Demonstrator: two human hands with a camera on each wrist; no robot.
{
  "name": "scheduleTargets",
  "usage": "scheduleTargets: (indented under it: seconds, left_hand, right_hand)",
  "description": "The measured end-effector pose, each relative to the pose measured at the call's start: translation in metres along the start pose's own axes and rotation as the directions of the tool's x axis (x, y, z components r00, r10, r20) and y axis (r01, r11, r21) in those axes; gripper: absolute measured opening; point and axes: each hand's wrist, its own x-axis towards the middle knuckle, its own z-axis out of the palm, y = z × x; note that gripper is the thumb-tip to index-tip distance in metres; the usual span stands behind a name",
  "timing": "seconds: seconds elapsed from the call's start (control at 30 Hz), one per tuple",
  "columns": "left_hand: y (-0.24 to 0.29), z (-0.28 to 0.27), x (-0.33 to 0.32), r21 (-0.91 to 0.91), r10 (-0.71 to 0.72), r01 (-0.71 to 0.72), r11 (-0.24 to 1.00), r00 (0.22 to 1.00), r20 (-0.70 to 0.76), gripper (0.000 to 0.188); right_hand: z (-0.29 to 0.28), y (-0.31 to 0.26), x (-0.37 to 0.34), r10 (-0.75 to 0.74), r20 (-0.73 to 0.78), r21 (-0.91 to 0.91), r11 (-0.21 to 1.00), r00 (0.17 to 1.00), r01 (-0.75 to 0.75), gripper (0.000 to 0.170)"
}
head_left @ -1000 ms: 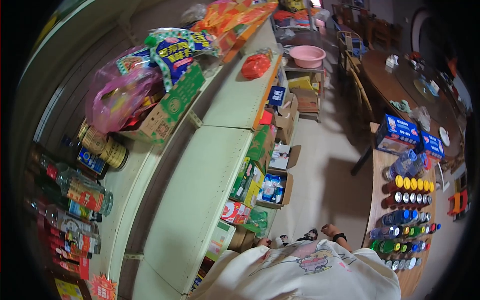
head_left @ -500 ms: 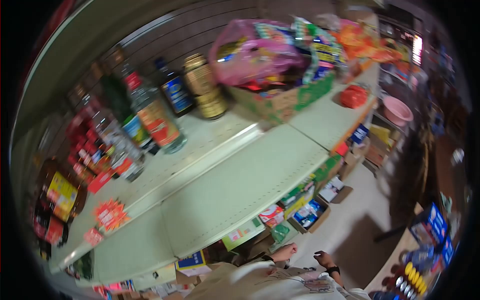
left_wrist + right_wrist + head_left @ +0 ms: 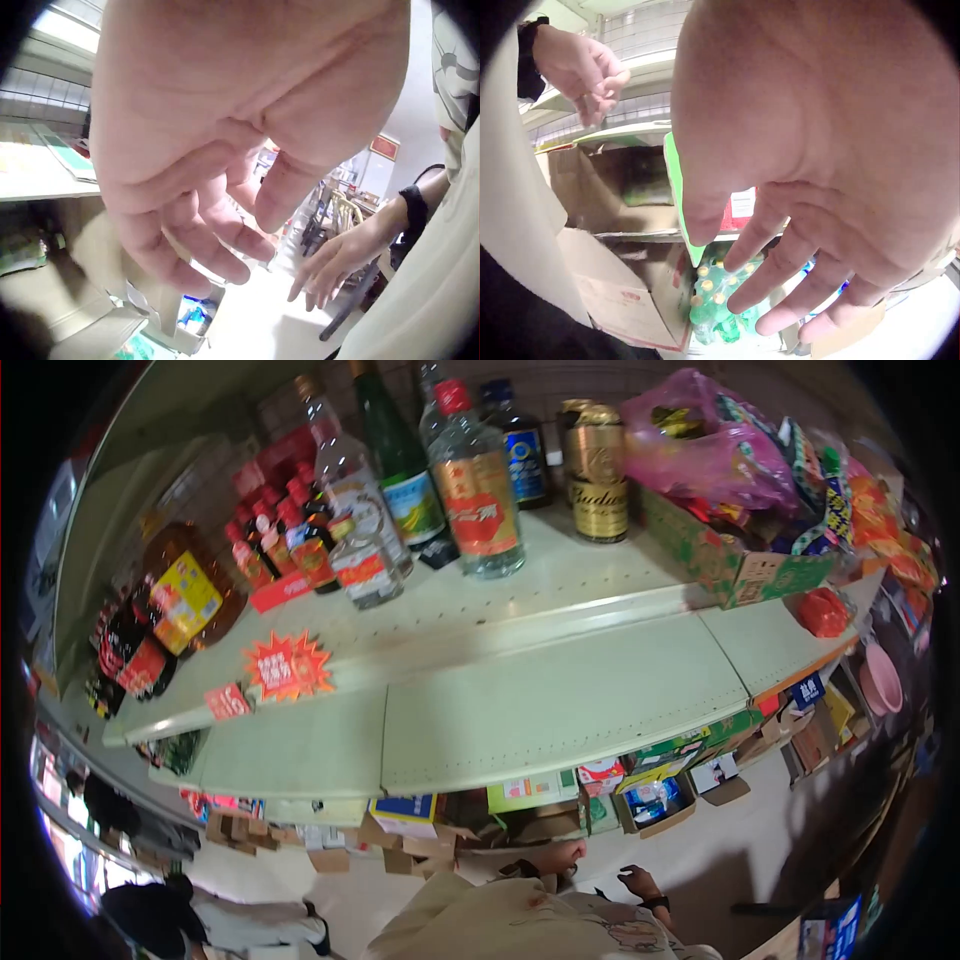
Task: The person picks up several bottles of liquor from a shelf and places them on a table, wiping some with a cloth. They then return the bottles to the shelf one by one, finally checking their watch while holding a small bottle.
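Observation:
My left hand (image 3: 562, 857) hangs loosely by my body, below the front edge of the lower shelf (image 3: 560, 680). Its fingers are relaxed and bent a little in the left wrist view, with nothing held. To its right, my right hand (image 3: 638, 881) hangs in front of my shirt over the floor. In the right wrist view, the right hand's fingers (image 3: 772, 270) spread loosely and hold nothing. Open cardboard boxes (image 3: 622, 292) and green bottles with yellow caps (image 3: 718, 296) show behind that hand.
Liquor bottles (image 3: 478, 500), a gold can (image 3: 598, 475) and a carton (image 3: 780, 575) with a purple bag (image 3: 710, 440) stand on the upper shelf. A red bag (image 3: 823, 612) lies on the lower shelf. Another person (image 3: 150, 920) is at the lower left.
The view has swung left, from the aisle and bottle table to the shelf with liquor bottles. My left hand has come into fuller view; both hands still hang loosely.

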Motion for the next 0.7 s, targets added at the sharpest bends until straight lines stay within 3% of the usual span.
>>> scheduleTargets:
  seconds: [0.07, 0.13, 0.2, 0.27, 0.33, 0.37, 0.4, 0.43, 0.47, 0.5, 0.53, 0.57, 0.63, 0.67, 0.7]
  left_hand:
    - [0.019, 0.014, -0.018, 0.05, 0.012, -0.008, 0.999, 0.996, -0.085, 0.009]
    - [0.009, 0.011, -0.007, -0.076, 0.088, -0.095, 0.993, 0.993, -0.082, 0.009]
    - [0.087, -0.018, -0.028, -0.178, 0.01, -0.024, 0.984, 0.997, -0.082, 0.013]
    - [0.059, -0.01, -0.02, -0.137, 0.205, -0.244, 0.96, 0.946, -0.25, 0.019]
    - [0.127, -0.051, -0.037, -0.118, 0.174, -0.215, 0.969, 0.942, -0.286, 0.016]
    - [0.141, -0.062, -0.04, -0.196, 0.202, -0.286, 0.938, 0.909, -0.364, 0.019]
    - [0.175, -0.082, -0.049, -0.341, 0.017, -0.144, 0.929, 0.936, -0.351, 0.021]
    - [0.195, -0.101, -0.053, -0.294, 0.156, -0.294, 0.909, 0.896, -0.415, 0.023]
    - [0.212, -0.121, -0.059, -0.337, 0.158, -0.319, 0.886, 0.89, -0.427, 0.022]
    - [0.259, -0.138, -0.071, -0.313, 0.08, -0.263, 0.913, 0.866, -0.494, 0.02]
    - [0.283, -0.155, -0.078, -0.164, 0.216, -0.357, 0.92, 0.809, -0.547, 0.018]
    - [0.311, -0.173, -0.085, -0.091, 0.285, -0.401, 0.911, 0.776, -0.563, 0.017]
    - [0.369, -0.193, -0.099, -0.354, 0.197, -0.509, 0.785, 0.746, -0.636, 0.026]
    - [0.389, -0.207, -0.102, -0.383, 0.199, -0.541, 0.749, 0.735, -0.648, 0.036]
    - [0.403, -0.222, -0.103, -0.442, 0.283, -0.634, 0.635, 0.723, -0.63, 0.045]
  right_hand:
    - [0.01, 0.019, -0.001, -0.034, 0.033, 0.01, 0.999, 0.999, 0.033, 0.037]
    - [0.026, 0.044, 0.042, -0.28, -0.108, -0.058, 0.96, 0.954, 0.275, 0.038]
    - [-0.005, -0.007, 0.021, -0.193, -0.015, -0.001, 0.981, 0.981, 0.193, 0.039]
    - [-0.01, -0.036, 0.025, -0.313, -0.034, 0.038, 0.949, 0.949, 0.314, 0.038]
    - [-0.034, -0.096, 0.019, -0.413, -0.016, -0.045, 0.91, 0.911, 0.412, 0.037]
    - [-0.051, -0.122, 0.019, -0.452, 0.06, 0.111, 0.889, 0.89, 0.445, 0.036]
    - [-0.076, -0.167, 0.005, -0.488, 0.05, 0.247, 0.852, 0.872, 0.462, 0.034]
    - [-0.106, -0.212, -0.011, -0.507, 0.09, 0.244, 0.845, 0.857, 0.475, 0.031]
    - [-0.12, -0.236, -0.01, -0.671, -0.031, 0.292, 0.703, 0.741, 0.649, 0.028]
    - [-0.14, -0.268, -0.024, -0.721, -0.111, 0.411, 0.593, 0.684, 0.693, 0.028]
    - [-0.164, -0.302, -0.036, -0.737, -0.121, 0.41, 0.573, 0.665, 0.71, 0.029]
    - [-0.191, -0.331, -0.053, -0.685, -0.028, 0.412, 0.656, 0.728, 0.633, 0.027]
    - [-0.233, -0.387, -0.09, -0.825, -0.136, 0.501, 0.421, 0.549, 0.756, 0.027]
    - [-0.252, -0.411, -0.111, -0.857, -0.193, 0.49, 0.337, 0.477, 0.804, 0.029]
    - [-0.268, -0.432, -0.127, -0.881, -0.248, 0.473, 0.254, 0.404, 0.844, 0.031]
